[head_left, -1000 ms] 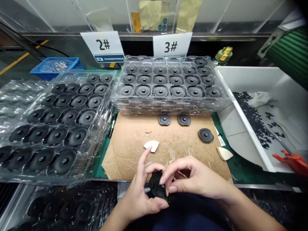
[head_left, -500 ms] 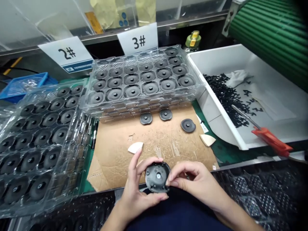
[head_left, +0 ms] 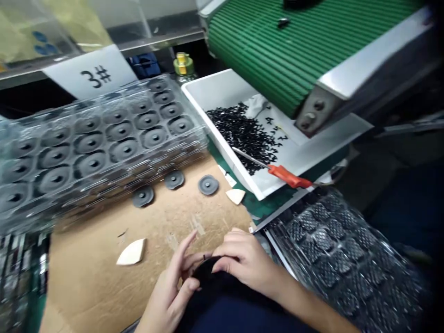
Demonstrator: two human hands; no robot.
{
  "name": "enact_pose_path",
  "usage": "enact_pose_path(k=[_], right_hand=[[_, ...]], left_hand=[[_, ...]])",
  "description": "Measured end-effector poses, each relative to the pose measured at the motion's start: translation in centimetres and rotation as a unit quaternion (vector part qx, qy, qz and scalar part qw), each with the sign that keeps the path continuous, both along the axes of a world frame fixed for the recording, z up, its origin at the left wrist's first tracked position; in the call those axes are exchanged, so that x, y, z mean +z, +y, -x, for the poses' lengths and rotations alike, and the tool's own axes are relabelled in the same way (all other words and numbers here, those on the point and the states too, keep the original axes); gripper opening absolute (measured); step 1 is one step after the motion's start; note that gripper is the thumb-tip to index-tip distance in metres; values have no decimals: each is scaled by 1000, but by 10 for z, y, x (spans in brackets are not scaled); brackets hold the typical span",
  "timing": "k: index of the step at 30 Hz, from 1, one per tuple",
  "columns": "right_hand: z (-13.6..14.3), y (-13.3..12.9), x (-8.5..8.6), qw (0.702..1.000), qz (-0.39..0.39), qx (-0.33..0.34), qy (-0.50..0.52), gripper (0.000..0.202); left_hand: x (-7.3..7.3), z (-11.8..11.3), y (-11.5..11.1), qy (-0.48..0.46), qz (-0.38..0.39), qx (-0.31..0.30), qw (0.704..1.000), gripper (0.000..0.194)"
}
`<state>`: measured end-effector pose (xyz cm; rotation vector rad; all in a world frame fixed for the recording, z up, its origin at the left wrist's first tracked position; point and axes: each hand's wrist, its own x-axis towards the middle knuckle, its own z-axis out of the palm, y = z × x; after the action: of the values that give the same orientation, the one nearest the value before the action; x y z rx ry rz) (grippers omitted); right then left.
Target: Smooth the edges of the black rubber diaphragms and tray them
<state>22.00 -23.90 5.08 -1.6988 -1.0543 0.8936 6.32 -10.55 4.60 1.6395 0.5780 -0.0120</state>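
Close to my body, both hands grip a black round plastic disc (head_left: 205, 267), tilted so that mostly its upper rim shows against the dark clothing. My left hand (head_left: 175, 282) pinches its left side between thumb and fingers, with the index finger raised. On the right, my right hand (head_left: 244, 261) has its thumb on the near face and its fingers curled behind the edge. Beyond the hands, three similar discs lie on the cardboard: a left one (head_left: 143, 196), a middle one (head_left: 174, 179) and a right one (head_left: 208, 184). A white wedge-shaped piece (head_left: 132, 252) rests left of my hands.
Stacked clear trays (head_left: 100, 185) of discs stand at the back left. Small black pieces fill part of a white bin (head_left: 256, 187), with a red-handled tool (head_left: 287, 176) across its edge. A green conveyor (head_left: 263, 51) overhangs the bin. Another clear tray (head_left: 322, 238) lies at right.
The view has swung right, bringing more of the conveyor and right-hand tray into sight. The held disc has tipped from face-up to nearly edge-on, and my right hand has moved to its upper edge.
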Motion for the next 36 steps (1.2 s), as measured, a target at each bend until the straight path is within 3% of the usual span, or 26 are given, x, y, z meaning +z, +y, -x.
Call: enact_pose_path(k=[2, 6, 10, 14, 17, 20, 23, 25, 28, 31, 33, 36], right_hand=[[-20, -29, -14, 997, 63, -33, 28, 28], [-75, -121, -57, 973, 206, -96, 35, 30], [-113, -195, -108, 898, 346, -271, -31, 22], [-110, -216, -148, 846, 388, -359, -70, 21], [-97, -219, -158, 826, 368, -415, -100, 23], [-90, -223, -146, 795, 327, -489, -145, 24], [-87, -213, -116, 786, 255, -529, -195, 25], [-80, -190, -90, 792, 187, -531, -236, 28], [-59, -136, -55, 822, 78, -479, -300, 29], [-35, -81, -34, 864, 3, -367, -345, 26], [-26, -55, -26, 876, -17, -312, -369, 27], [-26, -31, -17, 872, -1, -287, -397, 36]], left_hand=[[-8, -7, -2, 23, -20, -57, 998, 57], [-11, -23, -6, 68, -100, -79, 990, 44], [-6, -38, -15, 94, -135, -88, 982, 38], [-5, -44, -25, 64, -152, -105, 981, 33], [-3, -44, -27, 57, -168, -106, 978, 30], [1, -43, -27, 53, -190, -97, 975, 29], [4, -40, -22, 42, -199, -87, 975, 27], [4, -37, -15, 39, -187, -73, 979, 32], [-1, -32, 5, 29, -167, -26, 985, 40], [-10, -28, 38, 16, -151, 46, 987, 40], [-13, -27, 65, 6, -129, 92, 987, 40], [-13, -26, 108, -28, -92, 130, 987, 42]])
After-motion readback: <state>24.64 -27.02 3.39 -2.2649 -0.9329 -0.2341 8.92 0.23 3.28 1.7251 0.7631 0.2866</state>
